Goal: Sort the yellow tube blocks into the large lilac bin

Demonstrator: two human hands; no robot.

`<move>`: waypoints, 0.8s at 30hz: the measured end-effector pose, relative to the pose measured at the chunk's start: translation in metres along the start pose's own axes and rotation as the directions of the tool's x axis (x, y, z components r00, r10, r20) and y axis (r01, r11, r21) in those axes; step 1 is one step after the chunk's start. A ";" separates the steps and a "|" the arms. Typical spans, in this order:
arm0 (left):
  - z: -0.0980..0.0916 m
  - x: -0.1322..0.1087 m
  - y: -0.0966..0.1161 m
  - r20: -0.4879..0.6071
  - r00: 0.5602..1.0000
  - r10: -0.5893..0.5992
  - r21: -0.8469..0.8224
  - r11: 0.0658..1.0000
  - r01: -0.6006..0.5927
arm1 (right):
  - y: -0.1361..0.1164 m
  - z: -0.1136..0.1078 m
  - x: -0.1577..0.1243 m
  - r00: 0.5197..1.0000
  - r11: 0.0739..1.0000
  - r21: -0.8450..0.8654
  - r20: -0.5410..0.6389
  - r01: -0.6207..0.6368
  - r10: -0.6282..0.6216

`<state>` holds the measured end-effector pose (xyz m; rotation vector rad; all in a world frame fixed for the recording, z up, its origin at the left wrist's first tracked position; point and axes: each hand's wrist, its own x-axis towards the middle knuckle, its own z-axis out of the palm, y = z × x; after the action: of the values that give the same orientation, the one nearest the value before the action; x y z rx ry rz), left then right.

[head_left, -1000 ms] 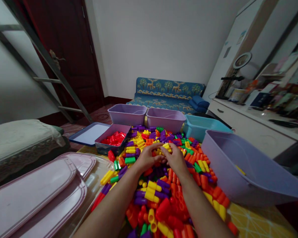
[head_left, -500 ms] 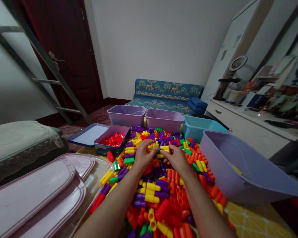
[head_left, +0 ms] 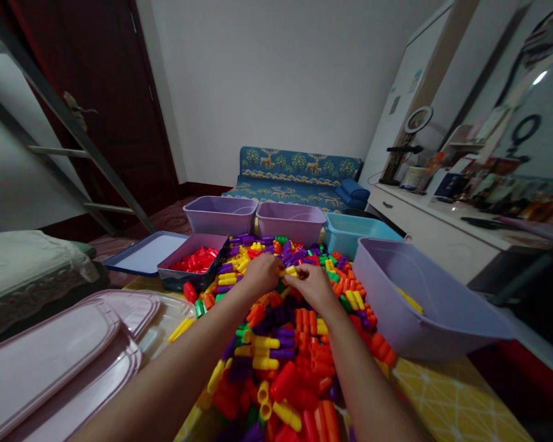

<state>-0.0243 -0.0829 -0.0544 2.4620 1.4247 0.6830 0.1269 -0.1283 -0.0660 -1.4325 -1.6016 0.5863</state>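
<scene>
A yellow plastic toy building block is held between my two hands, over the middle of a heap of loose plastic blocks. My right hand pinches it from the right with thumb and fingers. On its left end, my left hand is closed, the back of the hand turned up and the fingertips partly hidden. Red, orange, yellow, purple and green tube-shaped blocks lie all around and below both hands.
Lilac bins and a turquoise bin stand behind the heap. At right, a larger lilac bin holds a yellow block. Left are a box of red blocks, a blue-rimmed lid and pale pink lids.
My left hand has turned over and come nearer the right hand, hiding its fingers more. Both hands have come together on the yellow block. The view has shifted slightly to the right.
</scene>
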 end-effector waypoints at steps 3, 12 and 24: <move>0.001 0.029 0.003 -0.164 0.986 -0.014 -0.286 0.958 -0.034 | -0.007 -0.022 0.004 0.956 0.968 0.249 -0.287 0.008 0.066; 0.045 0.039 0.004 -0.080 0.995 -0.052 0.047 0.997 0.056 | -0.008 -0.069 0.016 0.659 0.441 0.808 -0.579 0.390 0.479; 0.045 0.033 0.007 -0.109 0.991 0.080 0.163 0.985 -0.061 | -0.013 -0.063 0.011 0.770 0.367 0.918 -0.339 0.147 0.541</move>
<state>0.0173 -0.0556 -0.0812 2.6456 1.4931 0.7647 0.1733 -0.1333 -0.0211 -0.7585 -0.3218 0.8705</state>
